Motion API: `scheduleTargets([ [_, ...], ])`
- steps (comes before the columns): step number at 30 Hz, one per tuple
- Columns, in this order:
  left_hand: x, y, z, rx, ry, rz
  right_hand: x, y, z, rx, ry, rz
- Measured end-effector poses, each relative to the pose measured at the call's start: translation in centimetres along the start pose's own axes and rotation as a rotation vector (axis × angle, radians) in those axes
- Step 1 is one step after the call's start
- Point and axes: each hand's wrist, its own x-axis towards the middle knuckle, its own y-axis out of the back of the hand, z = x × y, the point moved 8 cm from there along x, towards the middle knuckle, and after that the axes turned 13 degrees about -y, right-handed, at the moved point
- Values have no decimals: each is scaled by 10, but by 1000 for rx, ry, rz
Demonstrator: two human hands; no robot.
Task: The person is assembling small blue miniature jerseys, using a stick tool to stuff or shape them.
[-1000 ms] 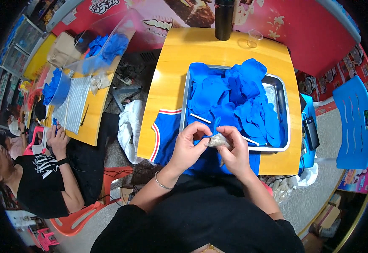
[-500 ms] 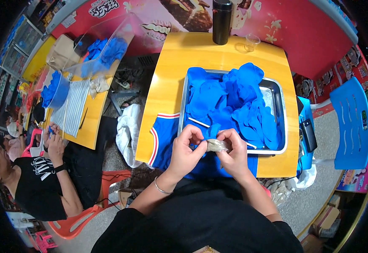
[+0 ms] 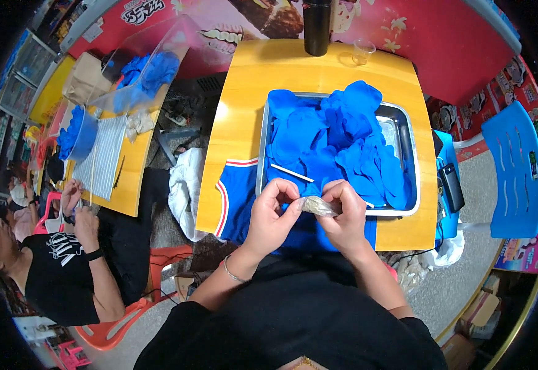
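Both hands meet over the near edge of a metal tray [image 3: 414,185]. My left hand [image 3: 272,216] pinches one end of a small greyish-tan bundle [image 3: 316,206] that looks wrapped in clear film. Closed on its other end are the fingers of my right hand [image 3: 346,216]. Many thin blue petal-shaped pieces [image 3: 299,129] lie heaped in the tray, some touching the area just behind my fingertips. A white stick [image 3: 291,172] rests on them near my left hand. Under the tray's near side lies a blue garment [image 3: 237,200] with red and white trim.
A black flask [image 3: 317,28] and a clear cup [image 3: 362,52] stand at the table's far edge. To the right is a blue chair [image 3: 515,169]. On the left, a co-worker [image 3: 59,271] sits at another table with a blue-filled bowl [image 3: 84,135] and a clear bin [image 3: 148,74].
The blue strip that stood up between my fingertips no longer shows there. My grip on the bundle has shifted slightly. The co-worker's hands have moved apart, and the whole view has shifted a little.
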Motion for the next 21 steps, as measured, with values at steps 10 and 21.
scheduleTargets([
  [10, 1, -12, 6, 70, 13, -170, -3, -5, 27, 177, -212, -64],
  [21, 0, -17, 10, 90, -5, -225, -2, -3, 21, 137, -175, -78],
])
